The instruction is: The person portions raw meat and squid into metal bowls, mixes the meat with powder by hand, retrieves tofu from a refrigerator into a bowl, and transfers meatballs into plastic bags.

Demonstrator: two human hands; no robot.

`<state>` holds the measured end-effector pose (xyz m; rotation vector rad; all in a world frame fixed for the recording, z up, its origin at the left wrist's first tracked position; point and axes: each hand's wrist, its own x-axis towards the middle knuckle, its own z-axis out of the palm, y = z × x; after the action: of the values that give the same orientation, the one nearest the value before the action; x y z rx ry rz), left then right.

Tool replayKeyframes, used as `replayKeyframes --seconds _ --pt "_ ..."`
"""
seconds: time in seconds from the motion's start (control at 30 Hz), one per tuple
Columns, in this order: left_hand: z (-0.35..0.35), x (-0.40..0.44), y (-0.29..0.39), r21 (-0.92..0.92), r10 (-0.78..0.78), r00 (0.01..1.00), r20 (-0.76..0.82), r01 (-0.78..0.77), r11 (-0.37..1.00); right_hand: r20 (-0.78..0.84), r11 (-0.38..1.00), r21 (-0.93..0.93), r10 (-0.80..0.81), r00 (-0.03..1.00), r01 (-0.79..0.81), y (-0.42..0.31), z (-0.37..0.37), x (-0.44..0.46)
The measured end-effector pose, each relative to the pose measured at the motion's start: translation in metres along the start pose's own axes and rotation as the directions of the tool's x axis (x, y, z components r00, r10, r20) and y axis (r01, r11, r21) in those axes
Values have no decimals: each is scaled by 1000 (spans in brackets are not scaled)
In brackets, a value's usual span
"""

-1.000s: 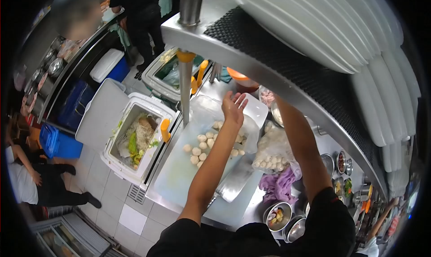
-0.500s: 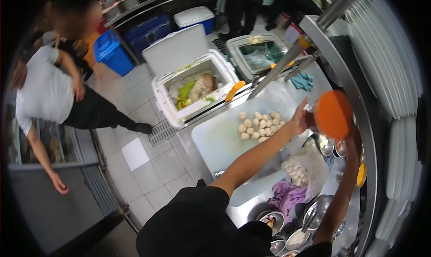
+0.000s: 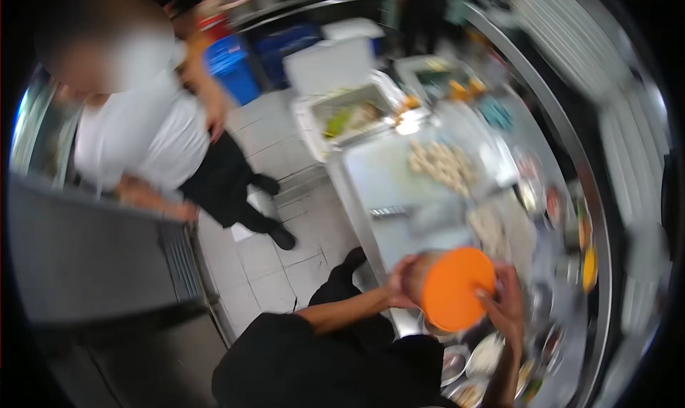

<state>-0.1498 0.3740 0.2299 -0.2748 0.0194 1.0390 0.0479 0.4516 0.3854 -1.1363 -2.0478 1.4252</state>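
In front of my body I hold a container with a round orange lid (image 3: 457, 290), tilted so that the lid faces me. My left hand (image 3: 404, 282) is wrapped round its side. My right hand (image 3: 506, 299) grips the lid's right edge, with the thumb lying on top. Beyond them, a cleaver (image 3: 428, 217) lies on a pale cutting board (image 3: 374, 172). Several whitish balls (image 3: 442, 165) are gathered at the board's far side, blurred by motion. To their right is a clear plastic bag (image 3: 514, 226) with pale contents.
Metal bowls of food (image 3: 487, 356) stand close below my right hand. A steel rail (image 3: 549, 87) and stacked white plates (image 3: 571, 37) border the right side. A white open cooler (image 3: 314, 133) stands past the counter. A person in a white shirt (image 3: 143, 140) stands at left.
Both hands have brought the orange-lidded container down and left, from the rail toward my body. My view has shifted, and the person in white appears nearer.
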Motion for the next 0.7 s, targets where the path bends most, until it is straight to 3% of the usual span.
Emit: replayKeyframes --seconds 0.03,0.07,0.1,0.13,0.17,0.2,0.23,0.27,0.3,0.37,0.63,0.7 --pt "-14 -14 -5 97 51 997 -54 -46 994 -66 999 -13 -34 997 33 -19 21 -7" --pt "-14 -26 -7 161 109 980 -166 -82 984 -50 984 -173 -54 997 45 -30 32 -13" --pt "-15 -37 -11 243 162 950 -266 -97 965 -27 985 -166 -47 999 42 -48 45 -21" --pt "-28 -47 -7 306 129 975 -183 -68 950 -14 928 -373 -19 1000 12 -65 55 -31" --pt "-40 -47 1 365 109 991 -72 -75 928 -21 896 -442 32 999 -38 -70 64 -39" --pt "-33 -46 -2 372 -1 996 -95 36 928 -66 872 -483 48 997 -74 -71 74 -46" --pt "-15 -45 -6 368 81 996 -37 -62 928 -89 848 -521 62 994 -100 -73 85 -52" --pt "-1 -37 -8 350 193 981 24 -189 918 -139 847 -508 100 985 -157 -72 84 -54" --pt "7 -37 -5 448 165 985 56 -172 877 -194 850 -490 110 975 -194 -75 89 -55" --pt "17 -34 -3 470 147 988 51 -154 869 -249 851 -464 143 958 -247 -79 97 -52" --pt "16 -39 16 399 -27 997 77 -6 917 -302 730 -537 303 904 -423 -106 111 -40" --pt "15 -40 17 386 -11 999 39 -5 923 -230 838 -407 292 928 -364 -101 101 -41"
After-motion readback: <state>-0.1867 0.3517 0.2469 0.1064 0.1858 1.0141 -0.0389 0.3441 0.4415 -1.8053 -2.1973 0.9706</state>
